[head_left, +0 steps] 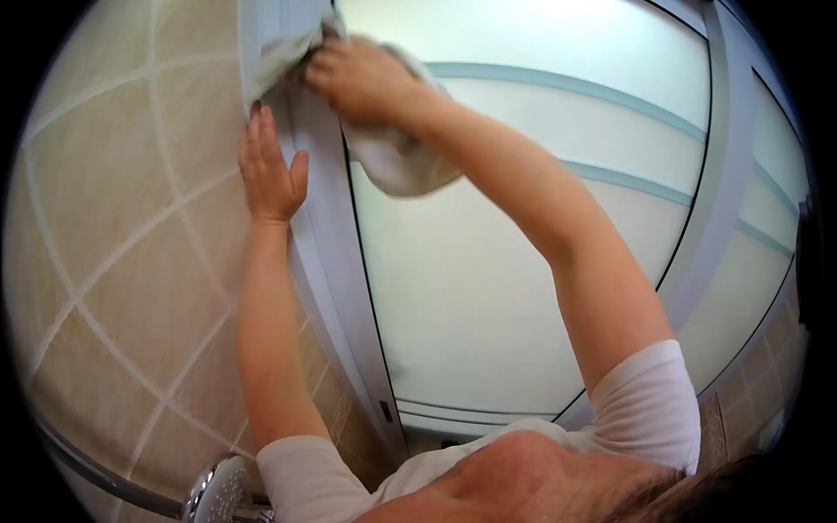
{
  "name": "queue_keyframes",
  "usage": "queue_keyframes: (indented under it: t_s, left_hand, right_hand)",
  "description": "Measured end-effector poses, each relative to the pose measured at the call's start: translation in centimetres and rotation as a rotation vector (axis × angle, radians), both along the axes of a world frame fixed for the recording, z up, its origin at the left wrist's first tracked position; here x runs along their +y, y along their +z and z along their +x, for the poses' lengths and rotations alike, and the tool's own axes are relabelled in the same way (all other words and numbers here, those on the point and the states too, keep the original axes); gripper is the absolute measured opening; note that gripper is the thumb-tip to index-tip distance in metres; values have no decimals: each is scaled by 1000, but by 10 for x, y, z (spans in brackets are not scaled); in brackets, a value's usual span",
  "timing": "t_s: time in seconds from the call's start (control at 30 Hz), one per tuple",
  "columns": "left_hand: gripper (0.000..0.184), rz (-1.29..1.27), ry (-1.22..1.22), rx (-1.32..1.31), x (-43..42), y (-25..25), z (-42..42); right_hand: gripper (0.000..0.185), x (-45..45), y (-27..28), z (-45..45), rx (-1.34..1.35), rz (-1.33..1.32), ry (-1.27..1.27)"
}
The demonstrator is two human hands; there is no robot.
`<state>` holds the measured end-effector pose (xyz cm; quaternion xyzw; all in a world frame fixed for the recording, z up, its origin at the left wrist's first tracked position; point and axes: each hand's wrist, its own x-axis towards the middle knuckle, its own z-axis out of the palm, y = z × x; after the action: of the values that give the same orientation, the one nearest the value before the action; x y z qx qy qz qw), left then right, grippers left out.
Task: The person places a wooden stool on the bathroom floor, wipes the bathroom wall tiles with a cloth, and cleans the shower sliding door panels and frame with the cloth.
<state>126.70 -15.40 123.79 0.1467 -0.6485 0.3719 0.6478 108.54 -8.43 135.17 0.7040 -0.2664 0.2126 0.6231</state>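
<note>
High on the white door frame (323, 174), my right hand (362, 83) presses a pale cloth (405, 161) against the surface. Part of the cloth hangs below my wrist over the frosted glass door (471, 288), and another part sticks out to the left of my fingers. My left hand (272, 170) lies flat, with its fingers pointing up, where the tiled wall (113, 200) meets the frame. Its fingertips are just below the cloth's left end, and it holds nothing.
A shower head (218, 490) sits at the lower left beside a dark curved bar (105, 479). Pale blue stripes cross the glass. To the right stands a second frosted panel (750, 270) in a white frame.
</note>
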Motion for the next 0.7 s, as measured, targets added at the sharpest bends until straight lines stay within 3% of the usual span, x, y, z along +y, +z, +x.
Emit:
queue_keyframes:
  t_s: [0.07, 0.1, 0.2, 0.33, 0.43, 0.5, 0.57, 0.63, 0.67, 0.7]
  left_hand:
    - [67, -67, -26, -36, 4, 2, -2]
    - [67, -72, -42, -46, 4, 2, -1]
    - [66, -30, 40, -38, 5, 3, 3]
    - [65, -54, 16, -50, -5, 2, 3]
    - [64, -58, 40, -49, 2, 6, 2]
    - [64, -55, 65, -48, 1, 6, 3]
    - [63, -71, 55, -61, -1, 5, 4]
    - [63, -40, 92, -52, -1, 5, 4]
    - [62, -48, 75, -62, 1, 7, 4]
    - [62, -49, 56, -71, 1, 8, 3]
  right_hand:
    - [27, 3, 38, -17, -82, -153, -22]
    - [35, 5, 58, -30, -65, -92, 36]
    - [26, 50, 76, -50, -210, -80, 61]
    - [26, 79, 84, -92, -180, -133, -3]
    - [31, 110, 85, -125, -208, -89, -193]
    - [35, 126, 78, -151, -272, -175, -64]
    - [43, 171, 62, -157, -499, -96, -163]
    - [48, 187, 62, -195, -328, -322, -164]
    - [49, 199, 54, -211, -532, -240, -197]
    - [51, 208, 56, -233, -518, -289, -183]
